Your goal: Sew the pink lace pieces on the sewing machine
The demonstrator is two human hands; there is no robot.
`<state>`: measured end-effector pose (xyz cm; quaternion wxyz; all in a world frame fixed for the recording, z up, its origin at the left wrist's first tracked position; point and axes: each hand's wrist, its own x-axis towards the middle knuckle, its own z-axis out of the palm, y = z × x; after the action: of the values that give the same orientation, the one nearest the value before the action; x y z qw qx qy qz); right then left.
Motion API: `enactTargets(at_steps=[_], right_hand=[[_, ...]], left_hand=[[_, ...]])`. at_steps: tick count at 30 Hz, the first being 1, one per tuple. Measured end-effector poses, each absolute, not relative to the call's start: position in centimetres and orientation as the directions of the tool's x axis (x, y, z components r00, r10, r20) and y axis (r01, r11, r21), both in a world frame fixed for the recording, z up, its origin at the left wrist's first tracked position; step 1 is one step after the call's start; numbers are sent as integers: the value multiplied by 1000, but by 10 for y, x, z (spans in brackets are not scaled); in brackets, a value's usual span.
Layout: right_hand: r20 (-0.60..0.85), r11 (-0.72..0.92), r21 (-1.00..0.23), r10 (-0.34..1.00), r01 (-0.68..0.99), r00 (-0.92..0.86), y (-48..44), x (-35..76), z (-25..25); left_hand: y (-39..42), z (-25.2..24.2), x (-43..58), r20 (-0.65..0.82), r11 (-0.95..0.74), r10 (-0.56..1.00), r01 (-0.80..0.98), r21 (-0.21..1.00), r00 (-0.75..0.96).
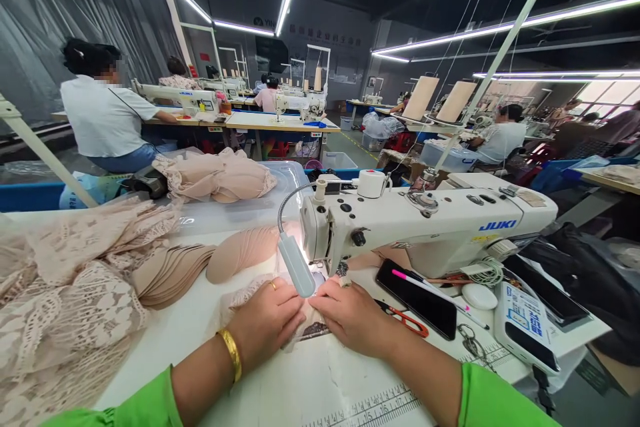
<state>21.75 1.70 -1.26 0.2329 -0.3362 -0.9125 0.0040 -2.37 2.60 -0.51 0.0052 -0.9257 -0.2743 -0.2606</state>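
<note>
A beige lace piece (245,293) lies at the needle end of a white JUKI sewing machine (430,220). My left hand (270,313), with a gold bracelet and a ring, presses its closed fingers on this lace, left of the needle. Close by on the right, the bent fingers of my right hand (350,313) grip the edge of the same piece beside the presser foot. A grey gooseneck lamp (297,263) lights the spot and covers part of the fabric between my fingertips.
Beige lace (95,273) is heaped at left, beside stacked beige cups (173,273). A clear plastic bin (240,207) stands behind. To the right lie a phone (417,297), orange-handled scissors (407,322), a pen (435,293) and a power bank (527,327). Co-workers sit farther off.
</note>
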Motion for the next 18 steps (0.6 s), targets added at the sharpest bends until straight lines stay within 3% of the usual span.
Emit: enactTargets(at_steps=[10, 18], right_hand=[[384, 704, -151, 689, 694, -615, 20, 215, -14], [356, 731, -94, 658, 676, -663, 18, 218, -15]], left_hand=[[60, 1, -32, 379, -883, 467, 448, 141, 799], [60, -5, -30, 385, -877, 462, 476, 65, 799]])
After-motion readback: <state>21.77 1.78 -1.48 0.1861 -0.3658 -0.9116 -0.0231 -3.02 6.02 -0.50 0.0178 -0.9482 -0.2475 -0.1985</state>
